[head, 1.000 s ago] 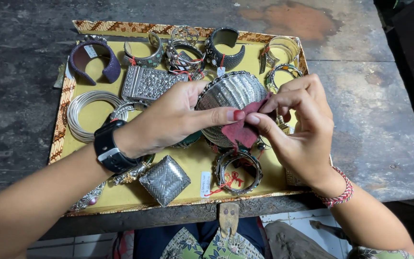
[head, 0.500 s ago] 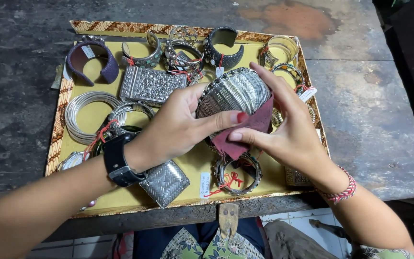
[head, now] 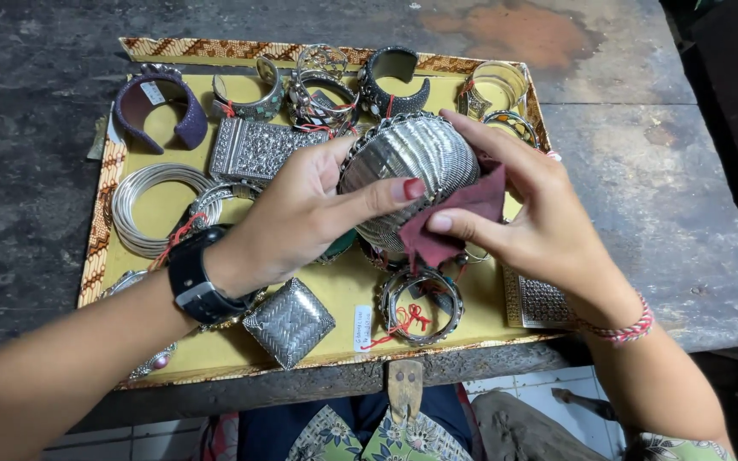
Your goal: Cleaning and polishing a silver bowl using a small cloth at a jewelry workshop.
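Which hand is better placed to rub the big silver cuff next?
Probably the right hand: it pinches the dark red cloth against the silver cuff, while the left hand grips it.

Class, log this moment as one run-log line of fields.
left hand: holds wide silver cuff | right hand: presses dark red cloth to cuff | below: yellow tray of bracelets

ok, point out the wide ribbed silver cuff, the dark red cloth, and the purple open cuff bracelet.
wide ribbed silver cuff (head: pixel 407 158), head view, on its ribbed outer face.
dark red cloth (head: pixel 463 213), head view, on the fold under the cuff.
purple open cuff bracelet (head: pixel 191 119), head view, on its right arm.
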